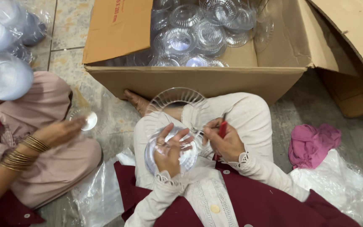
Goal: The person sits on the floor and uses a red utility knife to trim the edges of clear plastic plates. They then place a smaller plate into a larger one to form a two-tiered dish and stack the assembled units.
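On the person's lap, the left hand is spreading its fingers over a clear plastic bowl, pressing it down, while the right hand, just beside it to the right, is pinching a red marker upright

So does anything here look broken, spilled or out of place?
Nothing looks broken or spilled. The left hand rests on a clear plastic bowl in the lap; the right hand holds a red tool. The cardboard box stands upright, holding more clear bowls.
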`<state>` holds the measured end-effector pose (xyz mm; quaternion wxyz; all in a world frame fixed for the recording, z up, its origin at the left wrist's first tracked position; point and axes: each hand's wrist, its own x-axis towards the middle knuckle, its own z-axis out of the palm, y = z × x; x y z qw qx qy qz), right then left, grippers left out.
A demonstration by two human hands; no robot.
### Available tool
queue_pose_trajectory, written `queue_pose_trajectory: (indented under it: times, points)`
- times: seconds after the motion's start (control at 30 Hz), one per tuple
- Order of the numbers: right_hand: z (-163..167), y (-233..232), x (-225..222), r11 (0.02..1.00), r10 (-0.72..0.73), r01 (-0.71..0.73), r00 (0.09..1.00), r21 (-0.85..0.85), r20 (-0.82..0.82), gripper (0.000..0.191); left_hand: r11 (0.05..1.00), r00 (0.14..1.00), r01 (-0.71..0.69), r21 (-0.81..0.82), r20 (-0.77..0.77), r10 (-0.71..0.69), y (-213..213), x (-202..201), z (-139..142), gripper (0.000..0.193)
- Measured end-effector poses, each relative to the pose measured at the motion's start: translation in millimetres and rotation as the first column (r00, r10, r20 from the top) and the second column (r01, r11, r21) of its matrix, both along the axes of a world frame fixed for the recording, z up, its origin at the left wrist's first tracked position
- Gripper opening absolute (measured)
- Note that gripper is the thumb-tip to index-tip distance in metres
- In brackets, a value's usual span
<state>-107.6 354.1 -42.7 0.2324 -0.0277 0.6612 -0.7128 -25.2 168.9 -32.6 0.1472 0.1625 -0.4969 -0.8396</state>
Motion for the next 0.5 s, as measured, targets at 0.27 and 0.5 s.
queue_pose_trajectory:
  times: [0.27, 0.5]
  points:
    - [14, 75, -8, 0.999, 0.022, -0.014, 0.942, 0.029, -0.334, 0.038, 0.978, 0.982, -0.013, -0.208, 0.184, 0.052, -38, 38, 29, 0.034]
    - [21, 75, 17, 0.989, 0.145, -0.110, 0.828, 0.097, -0.542, 0.023, 0.991, 0.994, 0.101, -0.083, 0.040, -0.098, -30, 50, 45, 0.035]
